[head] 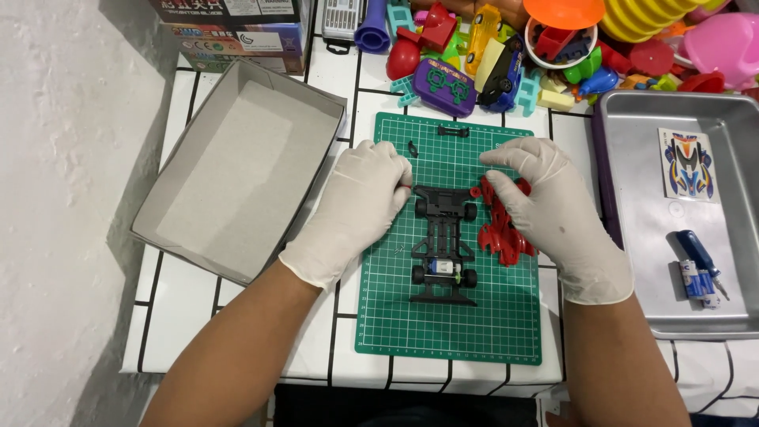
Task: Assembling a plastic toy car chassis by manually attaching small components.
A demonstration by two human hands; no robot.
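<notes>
At the left of the frame an open grey cardboard box (237, 170) lies empty beside the green cutting mat (451, 308). The left hand (356, 209), gloved in white, is held over the mat's left edge with its fingers curled together at the front left corner of the black toy car chassis (444, 245); whether something small is pinched there cannot be told. The chassis lies lengthwise in the middle of the mat, wheels on, just right of those fingertips. For the work in hand, the chassis is best kept flat and steadied from both sides, with small parts kept on the mat. The right hand (553, 213) is spread loosely over the red car body shell (500, 225), fingers resting on it, touching the chassis's right side. At the right, a metal tray (632, 237) holds a sticker sheet (688, 164) and a blue screwdriver (702, 265).
</notes>
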